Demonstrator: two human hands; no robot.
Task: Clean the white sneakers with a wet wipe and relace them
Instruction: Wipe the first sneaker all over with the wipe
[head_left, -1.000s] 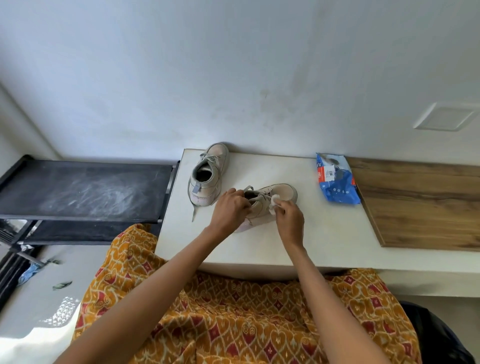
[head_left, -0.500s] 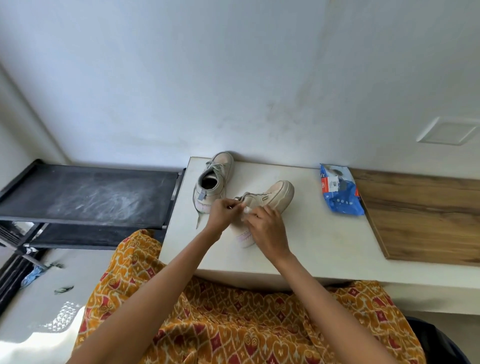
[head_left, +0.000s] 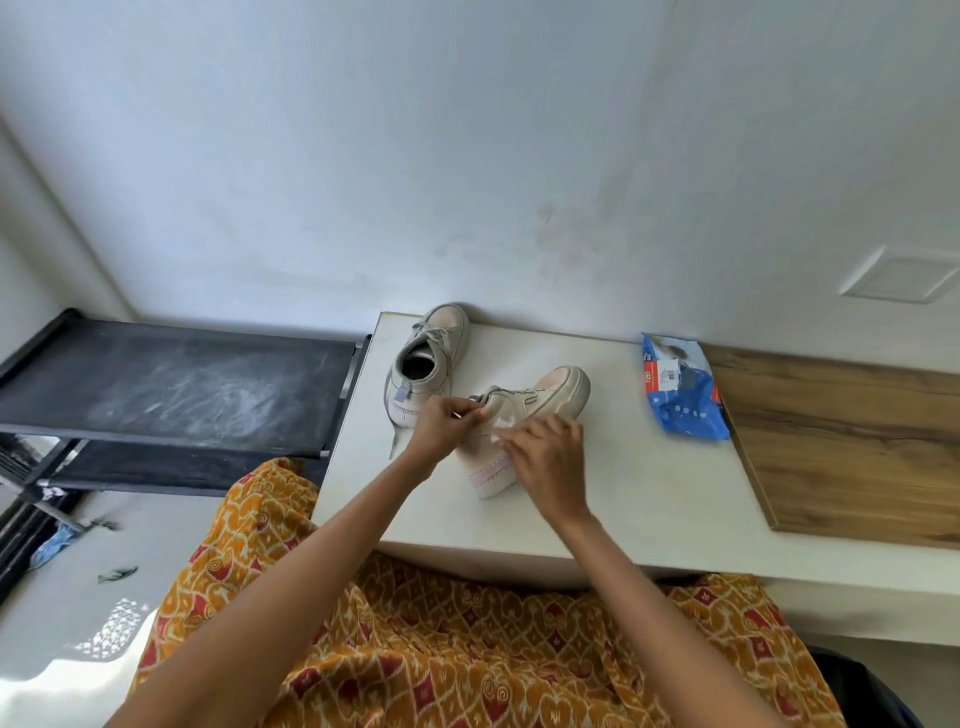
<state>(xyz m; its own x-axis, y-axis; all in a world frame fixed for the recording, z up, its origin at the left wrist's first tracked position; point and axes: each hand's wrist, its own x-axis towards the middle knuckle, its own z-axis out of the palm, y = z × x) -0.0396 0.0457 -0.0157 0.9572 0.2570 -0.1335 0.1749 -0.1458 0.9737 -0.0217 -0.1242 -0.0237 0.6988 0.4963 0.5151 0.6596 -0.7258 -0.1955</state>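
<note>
The near sneaker (head_left: 524, 415) lies tipped on the counter (head_left: 623, 499), toe pointing away and right; the left hand (head_left: 441, 428) pinches its collar; the right hand (head_left: 545, 457), nearer the side wall, presses a wipe (head_left: 501, 425) there with fingers loosely curled; the other sneaker (head_left: 428, 364) stands just behind.

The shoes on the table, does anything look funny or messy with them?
A little. The near sneaker is tipped on its side while the left hand holds it and the right hand rubs it with a wet wipe. The far sneaker stands upright, with a lace end trailing off the table edge.
</note>
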